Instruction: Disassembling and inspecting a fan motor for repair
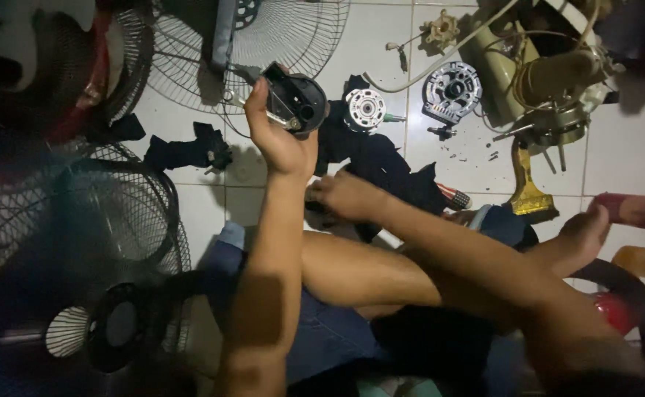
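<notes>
Black plastic housing [294, 99], round, with a metal bracket on its near face: my left hand [275, 136] grips it raised above the white floor tiles [631, 147], thumb along its left edge, fingers wrapped behind. My right hand [344, 195] rests lower, just right of the left wrist, fingers curled onto a dark cloth [381, 165]; whether they pinch anything I cannot tell. Beyond the left fingertips lies 1 rotor [366, 109], then 1 silver motor end plate [453, 90], both apart from the housing. A wire fan guard [278, 37] sits just past the housing.

Risk, judged: the grip is 1-handed and thumb-heavy, so the housing could tip and drop onto the rotor. Small screws [477, 156] scattered right of the cloth could get swept away by my forearm.
</notes>
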